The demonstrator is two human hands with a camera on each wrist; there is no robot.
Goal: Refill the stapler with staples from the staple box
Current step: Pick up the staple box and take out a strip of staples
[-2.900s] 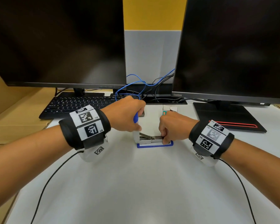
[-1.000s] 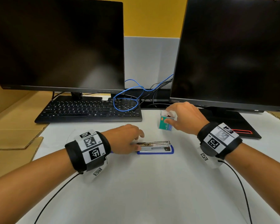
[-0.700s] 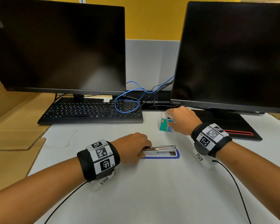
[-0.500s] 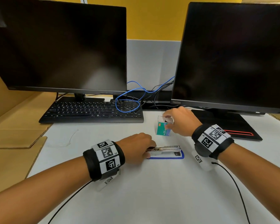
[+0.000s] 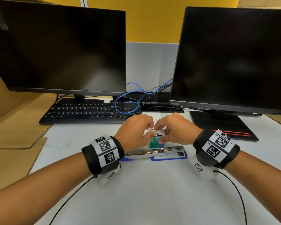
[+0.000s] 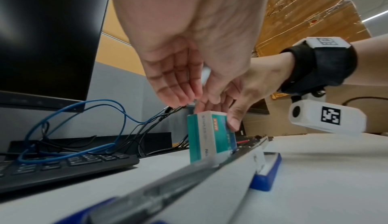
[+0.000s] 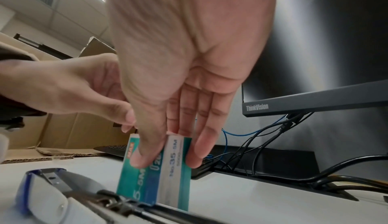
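Observation:
The stapler [image 5: 154, 151] lies opened out flat on the white desk, its blue base [image 5: 169, 158] to the right and its metal channel facing up. Right behind it stands the teal staple box [image 5: 154, 143], upright, top flaps open. My right hand [image 5: 162, 137] grips the box, thumb on its front and fingers on its far side [image 7: 199, 153]. My left hand [image 5: 148, 131] is over the top of the box and pinches a flap between thumb and fingers. The left wrist view shows the box [image 6: 205, 138] beyond the stapler [image 6: 210, 174]. What is inside the box is hidden.
A black keyboard [image 5: 91, 111] and a looped blue cable [image 5: 128, 101] lie behind the hands, under two dark monitors. The right monitor's black foot [image 5: 222, 125] sits at the right. Cardboard [image 5: 15, 143] borders the desk's left edge.
My right hand brought the staple box nearer, to just behind the stapler. My left hand let go of the stapler and moved up to the top of the box.

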